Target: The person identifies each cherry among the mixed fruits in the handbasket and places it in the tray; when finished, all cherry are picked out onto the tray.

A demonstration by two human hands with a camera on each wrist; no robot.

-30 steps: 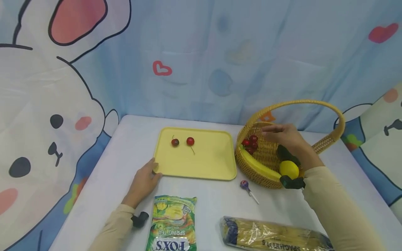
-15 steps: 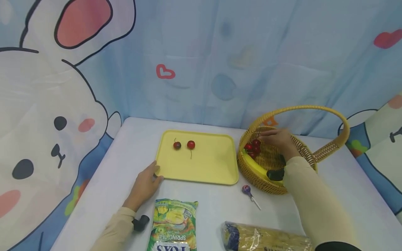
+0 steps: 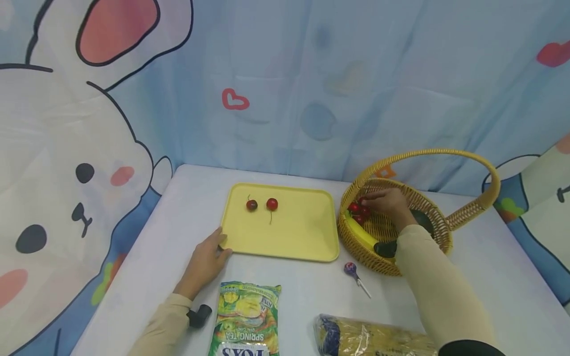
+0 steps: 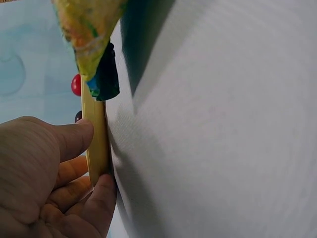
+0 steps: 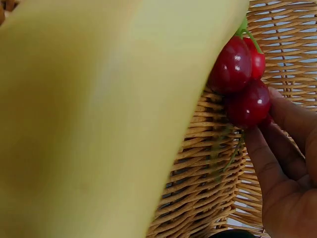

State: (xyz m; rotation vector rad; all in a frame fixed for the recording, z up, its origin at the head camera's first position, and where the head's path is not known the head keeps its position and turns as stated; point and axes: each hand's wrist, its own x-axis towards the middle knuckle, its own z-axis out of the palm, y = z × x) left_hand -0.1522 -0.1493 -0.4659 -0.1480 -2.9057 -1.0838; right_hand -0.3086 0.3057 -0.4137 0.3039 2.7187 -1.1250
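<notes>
My left hand [image 3: 206, 262] holds the near left corner of the yellow tray [image 3: 303, 222], its thumb against the tray edge [image 4: 97, 144] in the left wrist view. Two cherries with stems lie on the tray, a dark one [image 3: 251, 205] and a redder one [image 3: 272, 203]. Inside the wicker basket [image 3: 369, 259], the fingers of my right hand [image 3: 388, 205] pinch a cherry [image 5: 249, 105] at the side of a small cluster. Other cherries [image 5: 232, 67] of that cluster sit right beside it. A banana [image 3: 359, 232] lies along the basket's left side, large and close in the right wrist view.
A dark green avocado-like thing [image 3: 422, 220] is in the basket, under its tall arched handle [image 3: 438, 152]. In front lie a lollipop [image 3: 352, 271], a green candy bag [image 3: 247, 316] and a wrapped spaghetti pack [image 3: 374, 338]. A printed curtain [image 3: 276, 99] hangs behind the table.
My right hand has come down and left into the basket, reaching the cherries. The left hand stays at the tray corner; the view has shifted slightly.
</notes>
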